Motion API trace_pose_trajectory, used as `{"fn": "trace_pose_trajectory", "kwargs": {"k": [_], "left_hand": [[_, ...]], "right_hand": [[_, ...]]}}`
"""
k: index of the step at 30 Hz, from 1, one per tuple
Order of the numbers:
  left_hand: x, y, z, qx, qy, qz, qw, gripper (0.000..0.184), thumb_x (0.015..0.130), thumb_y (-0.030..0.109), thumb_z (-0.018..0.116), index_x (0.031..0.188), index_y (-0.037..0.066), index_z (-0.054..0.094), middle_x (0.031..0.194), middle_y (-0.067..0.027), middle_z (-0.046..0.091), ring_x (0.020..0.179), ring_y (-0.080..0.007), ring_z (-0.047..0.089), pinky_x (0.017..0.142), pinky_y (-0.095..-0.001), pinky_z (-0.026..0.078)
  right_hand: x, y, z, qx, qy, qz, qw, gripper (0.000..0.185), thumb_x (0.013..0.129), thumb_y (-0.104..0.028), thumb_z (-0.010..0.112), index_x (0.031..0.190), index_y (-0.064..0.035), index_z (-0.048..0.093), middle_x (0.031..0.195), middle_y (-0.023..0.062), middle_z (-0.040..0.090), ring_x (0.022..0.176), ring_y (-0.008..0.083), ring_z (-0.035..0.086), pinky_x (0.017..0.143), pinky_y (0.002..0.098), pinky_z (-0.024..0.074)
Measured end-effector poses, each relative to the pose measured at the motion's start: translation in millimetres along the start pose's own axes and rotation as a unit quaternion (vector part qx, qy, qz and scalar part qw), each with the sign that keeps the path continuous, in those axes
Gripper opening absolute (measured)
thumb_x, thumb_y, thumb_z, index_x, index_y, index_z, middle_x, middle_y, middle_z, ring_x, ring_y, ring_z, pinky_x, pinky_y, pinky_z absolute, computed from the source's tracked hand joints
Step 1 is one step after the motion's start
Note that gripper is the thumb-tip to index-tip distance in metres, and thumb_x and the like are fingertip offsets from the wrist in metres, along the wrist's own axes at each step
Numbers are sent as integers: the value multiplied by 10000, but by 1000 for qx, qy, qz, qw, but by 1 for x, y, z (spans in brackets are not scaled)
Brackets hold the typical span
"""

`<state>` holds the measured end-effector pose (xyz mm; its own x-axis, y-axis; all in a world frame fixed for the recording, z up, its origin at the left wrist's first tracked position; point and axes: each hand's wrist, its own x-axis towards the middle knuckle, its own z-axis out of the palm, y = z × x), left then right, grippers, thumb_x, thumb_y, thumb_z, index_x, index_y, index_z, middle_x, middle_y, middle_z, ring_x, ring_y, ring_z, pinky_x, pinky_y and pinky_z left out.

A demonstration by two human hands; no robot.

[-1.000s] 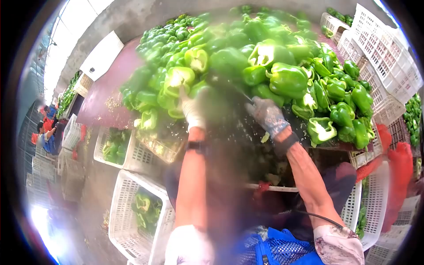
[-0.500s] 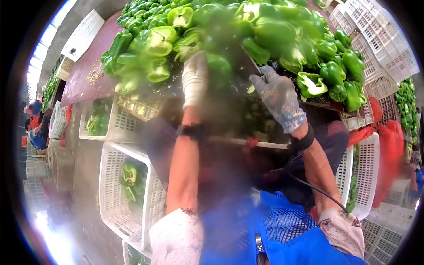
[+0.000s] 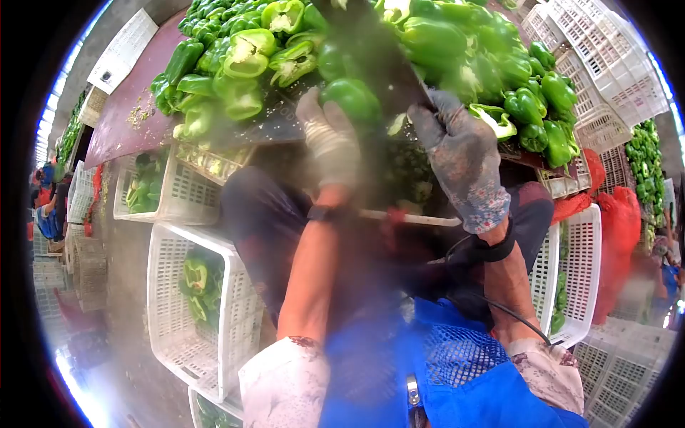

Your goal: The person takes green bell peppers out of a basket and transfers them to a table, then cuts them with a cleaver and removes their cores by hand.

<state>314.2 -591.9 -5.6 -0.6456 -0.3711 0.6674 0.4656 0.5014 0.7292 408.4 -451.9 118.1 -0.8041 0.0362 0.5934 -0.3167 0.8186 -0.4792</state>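
Note:
My left hand (image 3: 330,143), in a pale glove, has its fingers apart beside a whole green pepper (image 3: 351,100) at the table's near edge; blur softens its outline. My right hand (image 3: 465,160), in a grey patterned glove, is closed around a knife, whose handle is hidden in the fingers. The blade (image 3: 419,84) points up and left, partly lost in a dark blur. Cut peppers with pale insides, one of them a halved pepper (image 3: 250,53), lie beyond my left hand. Another cut pepper (image 3: 494,121) rests just right of my right hand.
Peppers are heaped on the dark red table (image 3: 132,107). A white crate (image 3: 228,321) with peppers stands at lower left, another crate (image 3: 581,274) at right beside red netting (image 3: 617,235). Stacked crates (image 3: 606,57) rise at upper right. People (image 3: 46,214) are at far left.
The view has shifted, and the heap sits higher in it. Both hands have drawn back from the peppers toward my body. The knife remains in my right hand.

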Motion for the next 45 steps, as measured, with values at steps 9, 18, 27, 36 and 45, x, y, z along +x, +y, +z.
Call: {"fn": "trace_pose_trajectory", "kwargs": {"k": [9,18,27,36,45], "left_hand": [[-2,8,-4,-3,8,-68,998,365,991,194,474,1273,-37,496,1216,-253,523,1129,-388,520,1002,-444,411],[3,2,-17,26,9,-175,984,357,986,272,498,1246,27,519,1129,-234,611,1023,-375,594,922,-431,454],[26,-16,-31,-425,147,-363,816,620,809,328,784,1289,81,480,1192,-99,556,1027,-230,561,879,-341,484],[175,-99,-225,-430,232,-266,831,373,927,369,579,1203,119,553,1268,-132,536,1164,-268,527,991,-492,455],[223,-144,-121,-69,-87,-148,983,550,835,245,736,1329,108,539,1205,-99,611,967,-223,621,817,-316,533]], "right_hand": [[-25,40,85,-182,-201,-115,956,194,896,-196,542,775,-60,608,762,155,659,692,350,654,585,453,523],[-18,26,4,-184,-159,145,959,307,971,-332,521,959,-39,613,796,206,667,756,405,658,668,493,503],[-23,-33,39,-160,-144,-111,970,220,921,-277,624,974,-64,636,772,208,653,660,385,639,604,460,506],[-13,-108,39,75,-127,-201,969,120,866,-172,698,916,-73,652,796,131,665,630,301,653,544,375,519],[-4,-26,56,-15,-172,160,972,136,894,-168,650,937,-38,646,748,211,646,651,390,628,573,432,483]]}}
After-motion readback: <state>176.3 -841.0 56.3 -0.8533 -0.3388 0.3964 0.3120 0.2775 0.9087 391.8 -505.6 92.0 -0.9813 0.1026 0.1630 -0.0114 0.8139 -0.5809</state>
